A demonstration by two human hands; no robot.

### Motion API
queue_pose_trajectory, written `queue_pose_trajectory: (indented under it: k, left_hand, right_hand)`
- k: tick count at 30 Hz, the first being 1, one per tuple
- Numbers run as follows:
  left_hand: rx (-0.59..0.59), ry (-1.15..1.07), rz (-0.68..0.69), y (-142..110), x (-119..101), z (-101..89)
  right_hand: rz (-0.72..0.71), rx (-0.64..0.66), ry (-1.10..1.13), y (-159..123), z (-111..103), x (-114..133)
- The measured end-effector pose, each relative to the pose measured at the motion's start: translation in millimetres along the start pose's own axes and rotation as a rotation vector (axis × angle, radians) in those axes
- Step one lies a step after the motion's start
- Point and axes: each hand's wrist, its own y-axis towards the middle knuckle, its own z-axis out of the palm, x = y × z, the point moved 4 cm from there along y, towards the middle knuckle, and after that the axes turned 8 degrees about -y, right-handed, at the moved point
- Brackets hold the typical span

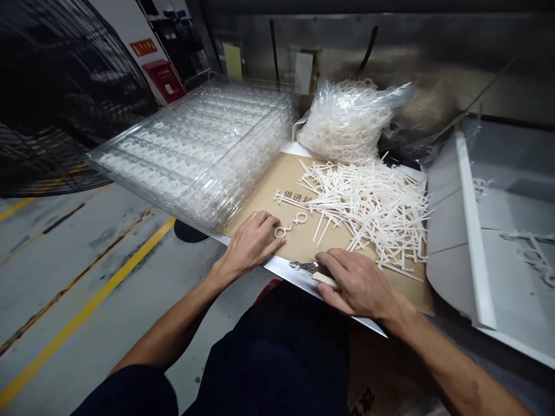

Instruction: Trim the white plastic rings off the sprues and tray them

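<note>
- Left hand (254,242) pressed down on the cardboard (277,199), fingers loosely together, tips right beside a white plastic ring piece (288,225)!
- Right hand (359,283) curled tight round a knife (323,277), blade pointing left above a metal sheet (286,273)
- White plastic sprues (368,208) heaped on the cardboard, just right of the ring piece
- Bag of rings (349,121) behind them, stacked clear trays (191,150) to the left
</note>
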Motion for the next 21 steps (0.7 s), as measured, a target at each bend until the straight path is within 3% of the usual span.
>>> queue_pose_trajectory:
  k: [5, 12, 16, 21]
  left_hand:
    - [-0.134, -0.119, 0.008, 0, -5, 6.5]
    - [-0.454, -0.452, 0.038, 7, -37, 5.6]
    - [-0.488, -0.532, 0.041, 11, -48, 15.2]
    - [-0.498, -0.572, 0.074, 11, -47, 20.6]
  right_hand:
    - [0.098, -0.039, 0.054, 0, -2, 0]
    - [0.430, -0.078, 0.405, -2, -17, -8]
    - [0.545, 0.015, 0.504, -2, -21, -16]
    - [0.590, 0.090, 0.581, -2, -19, -18]
